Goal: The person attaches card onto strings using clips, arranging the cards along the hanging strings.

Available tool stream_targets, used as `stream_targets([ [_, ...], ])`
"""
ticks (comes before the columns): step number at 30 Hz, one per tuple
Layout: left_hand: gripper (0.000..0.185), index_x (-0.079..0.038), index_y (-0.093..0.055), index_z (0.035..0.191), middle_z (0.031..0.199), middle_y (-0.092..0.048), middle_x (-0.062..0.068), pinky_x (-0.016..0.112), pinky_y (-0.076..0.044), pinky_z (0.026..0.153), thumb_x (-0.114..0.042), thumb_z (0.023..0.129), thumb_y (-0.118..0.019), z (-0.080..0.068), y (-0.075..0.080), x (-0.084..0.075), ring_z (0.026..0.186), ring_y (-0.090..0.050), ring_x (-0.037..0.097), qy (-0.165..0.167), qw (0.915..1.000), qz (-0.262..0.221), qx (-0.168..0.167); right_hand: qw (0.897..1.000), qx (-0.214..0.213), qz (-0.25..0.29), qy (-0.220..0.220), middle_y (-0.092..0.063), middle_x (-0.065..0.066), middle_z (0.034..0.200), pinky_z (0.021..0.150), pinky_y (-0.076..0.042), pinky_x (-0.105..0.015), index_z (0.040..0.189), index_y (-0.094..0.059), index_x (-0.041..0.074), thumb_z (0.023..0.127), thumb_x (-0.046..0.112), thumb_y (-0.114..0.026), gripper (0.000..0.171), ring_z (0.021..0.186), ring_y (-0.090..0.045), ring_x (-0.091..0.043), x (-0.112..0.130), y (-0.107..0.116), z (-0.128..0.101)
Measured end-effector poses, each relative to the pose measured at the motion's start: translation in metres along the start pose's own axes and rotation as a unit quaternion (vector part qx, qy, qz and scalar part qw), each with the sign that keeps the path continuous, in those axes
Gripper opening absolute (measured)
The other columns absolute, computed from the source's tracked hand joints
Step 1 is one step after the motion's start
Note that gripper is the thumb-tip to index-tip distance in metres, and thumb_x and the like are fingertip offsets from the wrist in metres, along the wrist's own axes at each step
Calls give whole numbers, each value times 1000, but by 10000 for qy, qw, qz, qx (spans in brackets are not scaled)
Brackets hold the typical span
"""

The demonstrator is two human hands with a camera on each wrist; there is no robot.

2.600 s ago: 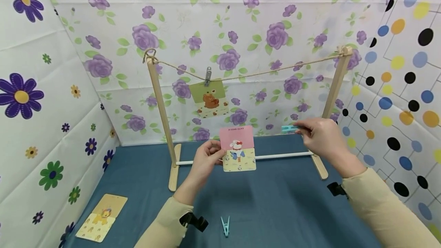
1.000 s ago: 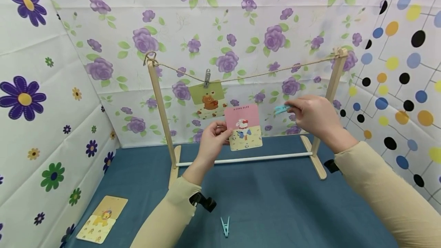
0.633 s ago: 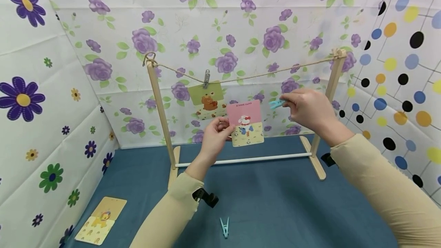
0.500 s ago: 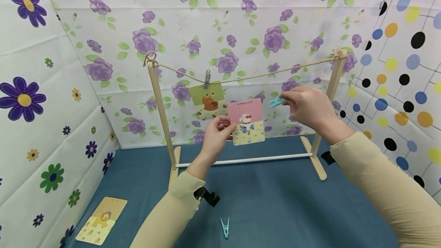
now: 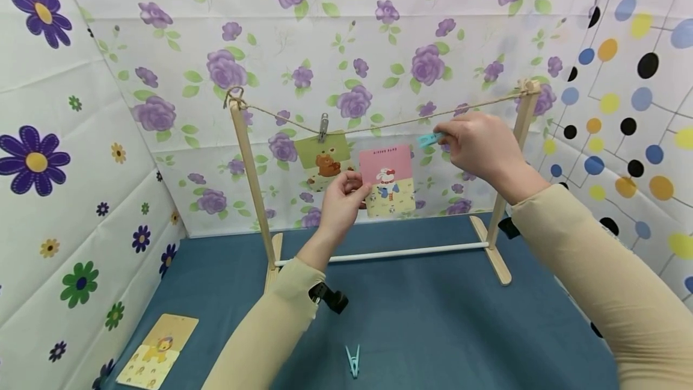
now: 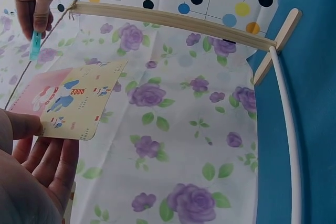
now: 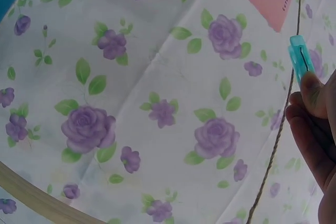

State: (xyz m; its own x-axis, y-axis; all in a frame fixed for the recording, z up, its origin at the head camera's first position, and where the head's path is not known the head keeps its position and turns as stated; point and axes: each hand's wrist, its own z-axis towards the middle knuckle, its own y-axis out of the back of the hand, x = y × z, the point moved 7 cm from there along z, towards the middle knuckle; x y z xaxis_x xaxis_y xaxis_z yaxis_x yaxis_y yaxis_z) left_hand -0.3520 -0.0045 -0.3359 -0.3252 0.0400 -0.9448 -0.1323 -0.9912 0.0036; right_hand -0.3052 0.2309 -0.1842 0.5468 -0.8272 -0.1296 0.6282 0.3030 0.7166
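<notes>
My left hand [image 5: 340, 202] pinches the left edge of a pink and yellow card [image 5: 387, 180] with a white rabbit on it, thumb in front and fingers behind. The card is upright, its top edge just below the twine [image 5: 403, 123]. Between the thumb and fingers of my right hand [image 5: 479, 146] is a light blue clothespin [image 5: 429, 139], pointing left, a little right of the card's top corner. In the right wrist view the clothespin [image 7: 300, 56] overlaps the twine. A green card with a bear [image 5: 325, 158] hangs from the twine by a grey clothespin [image 5: 323, 127].
The twine spans two wooden posts [image 5: 251, 179], joined low down by a white rod [image 5: 411, 254]. Another blue clothespin [image 5: 353, 361] lies on the blue cloth [image 5: 433, 318] in front. A yellow lion card [image 5: 158, 351] lies at the left. Patterned sheets stand around the sides and back.
Both hands have risen toward the twine, the left with the rabbit card and the right with the blue clothespin. The right hand has also moved left, closer to the card.
</notes>
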Motion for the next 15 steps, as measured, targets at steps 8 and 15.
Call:
stream_targets([
  [8, 18, -2, -64, 122, 108, -73, 13, 37, -58, 80, -9, 106, -69, 6, -4, -7, 93, -70, 19, -76, 9999, 10, -64, 9997, 122, 8, -189, -80, -14, 102, 69, -59, -47, 115, -82, 1, 96, -3, -71, 22, 89, -75, -33, 2, 4, 20],
  [15, 19, -2, -64, 123, 109, -72, 13, 42, -57, 83, -10, 106, -69, 14, -6, -12, 97, -70, 22, -79, 9998, 81, -177, 9995, 266, -48, -177, -80, -14, 102, 67, -59, -44, 116, -82, 1, 100, 0, -70, 20, 86, -75, -32, 10, 7, 38],
])
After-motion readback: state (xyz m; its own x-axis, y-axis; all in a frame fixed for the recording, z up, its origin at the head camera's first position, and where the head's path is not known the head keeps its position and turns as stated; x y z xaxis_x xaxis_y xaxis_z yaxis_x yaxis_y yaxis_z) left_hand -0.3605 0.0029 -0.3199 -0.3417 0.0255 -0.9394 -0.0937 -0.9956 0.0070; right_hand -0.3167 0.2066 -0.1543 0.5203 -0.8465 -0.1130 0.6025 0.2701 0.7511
